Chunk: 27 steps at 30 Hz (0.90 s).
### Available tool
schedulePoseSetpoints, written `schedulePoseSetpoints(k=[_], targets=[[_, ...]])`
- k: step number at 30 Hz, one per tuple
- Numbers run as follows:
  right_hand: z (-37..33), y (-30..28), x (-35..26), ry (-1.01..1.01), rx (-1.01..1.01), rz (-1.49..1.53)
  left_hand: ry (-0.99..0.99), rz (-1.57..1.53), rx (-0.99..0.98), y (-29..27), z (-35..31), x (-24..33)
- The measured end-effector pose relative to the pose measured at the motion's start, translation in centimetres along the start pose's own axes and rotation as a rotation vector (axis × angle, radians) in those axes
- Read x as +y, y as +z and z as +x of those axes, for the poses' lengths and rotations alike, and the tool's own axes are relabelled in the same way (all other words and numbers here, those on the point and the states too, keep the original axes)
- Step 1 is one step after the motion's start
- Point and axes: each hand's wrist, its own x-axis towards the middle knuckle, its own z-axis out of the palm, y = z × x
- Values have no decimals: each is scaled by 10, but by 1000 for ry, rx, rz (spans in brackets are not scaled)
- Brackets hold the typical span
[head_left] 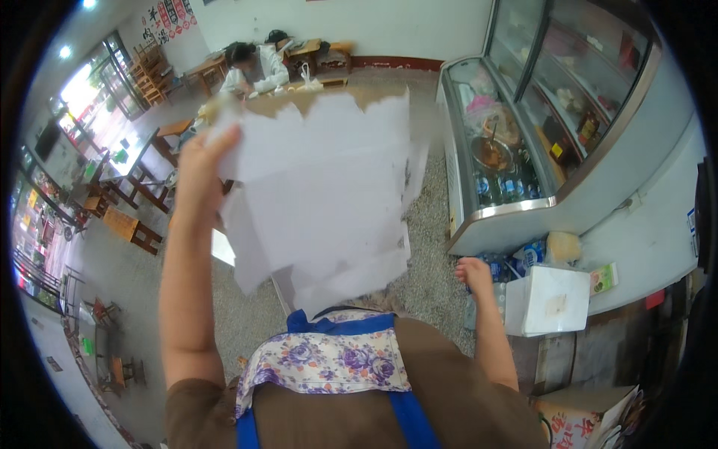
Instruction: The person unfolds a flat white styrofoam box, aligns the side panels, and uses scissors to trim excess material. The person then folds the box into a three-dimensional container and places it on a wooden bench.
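My left hand (203, 161), toward ten o'clock in my view, pinched the white paper sheets (321, 202) by their upper left corner, thumb toward me and the far fingers lost behind them and in blur. The sheets hung raised across the middle, overlapping unevenly, their top edge torn ragged. With one corner bearing everything, I judged that a loose under-layer could slide out, or a notch in that torn edge could rip further if I jerked my wrist. My right hand (475, 275), at four o'clock, gave no support; its fingers were loosely curled with nothing visible in them, though I couldn't tell whether the tips met. Anything slipping could drop onto the speckled floor (430, 262) or catch on my floral apron (321, 355) at six. A careless backward swing of my right arm might knock the white box (557, 292) beyond it, also near four. At two stood the glass display case (516, 230); at eleven sat a person in white (273, 71), and the raised paper could hide obstacles ahead if I stepped forward.
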Motion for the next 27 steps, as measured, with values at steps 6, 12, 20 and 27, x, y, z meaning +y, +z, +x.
schedulePoseSetpoints(k=[6, 12, 20, 27], targets=[[6, 80, 66, 221, -558, -89, 129, 3, 129, -35, 3, 37], [-14, 207, 35, 239, -701, 429, 269, 100, 243, -75, -17, 74], [22, 252, -123, -47, -761, 407, 276, 345, 482, -162, -33, 84], [30, 205, -221, -5, -752, 599, 52, 250, 523, -291, -25, -11]])
